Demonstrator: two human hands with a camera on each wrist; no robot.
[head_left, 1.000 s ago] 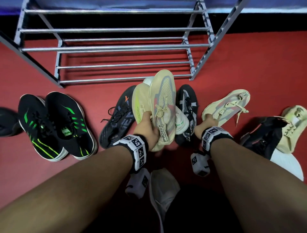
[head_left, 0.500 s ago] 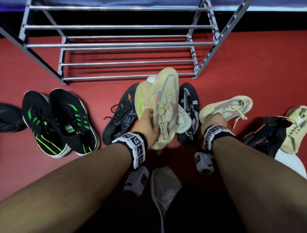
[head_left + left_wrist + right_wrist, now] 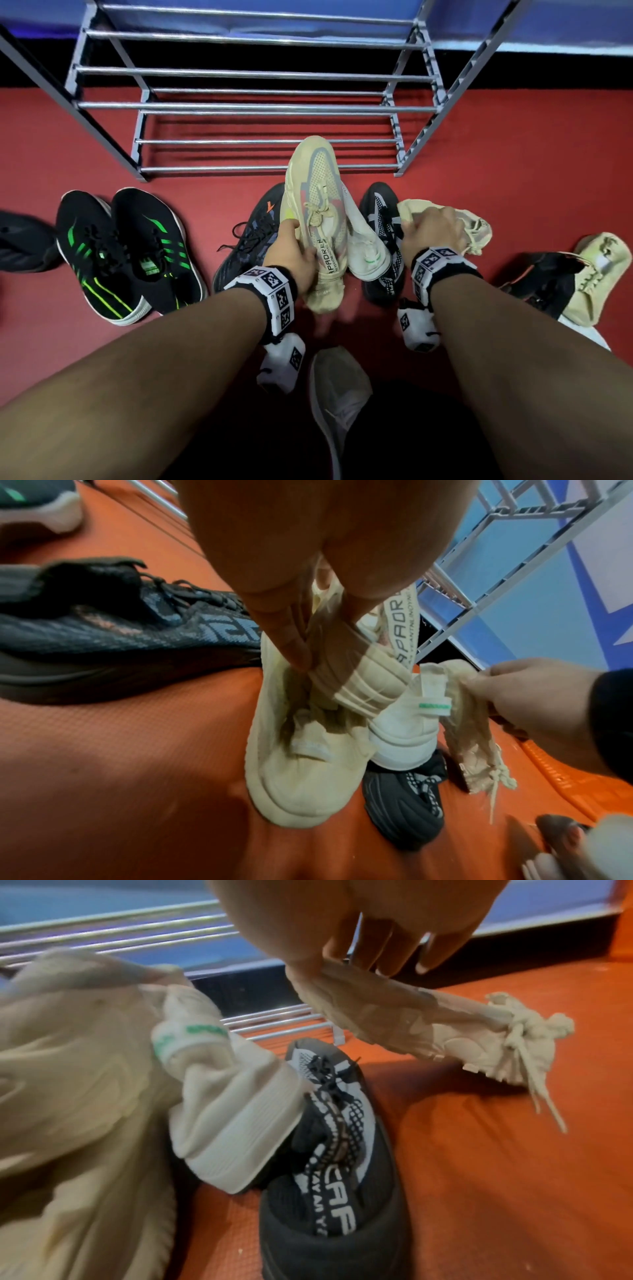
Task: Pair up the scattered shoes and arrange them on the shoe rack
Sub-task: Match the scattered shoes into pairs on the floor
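Head view shows the person's left hand [image 3: 291, 253] gripping a beige knit sneaker with grey and red side panels [image 3: 317, 205] at its collar, heel down and toe pointing toward the grey metal shoe rack with silver rods [image 3: 239, 104]. From the left wrist, the fingers [image 3: 291, 642] reach inside that sneaker's opening while the thumb presses the outside, so the collar is pinched between them. A pale yellow shoe lies tucked behind the sneaker on its left side, touching it.

The right hand [image 3: 433, 231] holds the matching beige sneaker [image 3: 476, 226] by its heel end, lifted off the red floor mat [image 3: 513, 164]. The right wrist view shows the fingers [image 3: 377, 958] curled over the edge of the matching sneaker [image 3: 428, 1026], with its laces dangling from the far end.

Between the two hands stand a white knit high-top shoe with a green tab [image 3: 364, 246], leaning on the held sneaker, and a black-and-white mesh sneaker [image 3: 383, 246] on the mat. A dark grey patterned sneaker with an orange mark [image 3: 253, 236] lies just left of the left hand. Farther left sits a pair of black sneakers with green stripes [image 3: 126, 253], side by side. At the right edge, a black shoe [image 3: 544, 284] and a pale yellow sneaker [image 3: 599, 274] lie touching. The rack's shelves hold no shoes.
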